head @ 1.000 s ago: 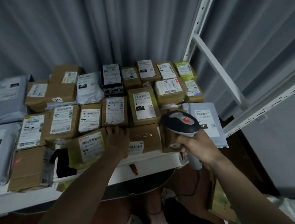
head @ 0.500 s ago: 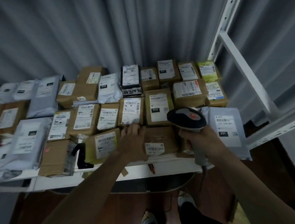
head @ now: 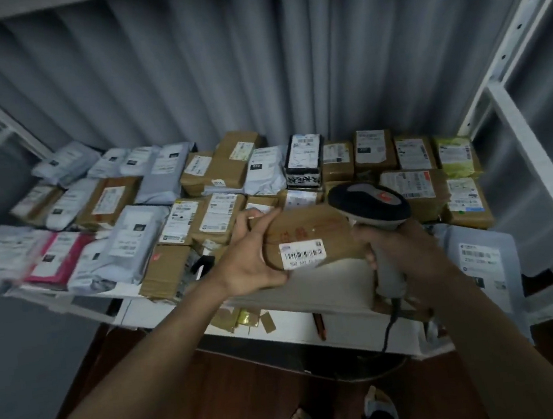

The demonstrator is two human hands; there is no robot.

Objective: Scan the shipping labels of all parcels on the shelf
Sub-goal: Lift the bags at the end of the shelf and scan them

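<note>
The left hand [head: 251, 260] grips the left end of a brown cardboard parcel [head: 309, 236], fingers curled over its far edge, holding it tilted above the front of the white shelf [head: 346, 322]; its barcode label [head: 302, 254] faces up near the thumb (the digits read upside down); the right hand [head: 397, 250] is wrapped round the grey handle of a corded barcode scanner [head: 369, 207], whose dark head hangs just over the parcel's right end; behind them, rows of labelled boxes and grey mailers cover the shelf; a pink mailer [head: 58, 256] lies far left; a grey mailer [head: 480, 255] lies beside the right wrist.
</note>
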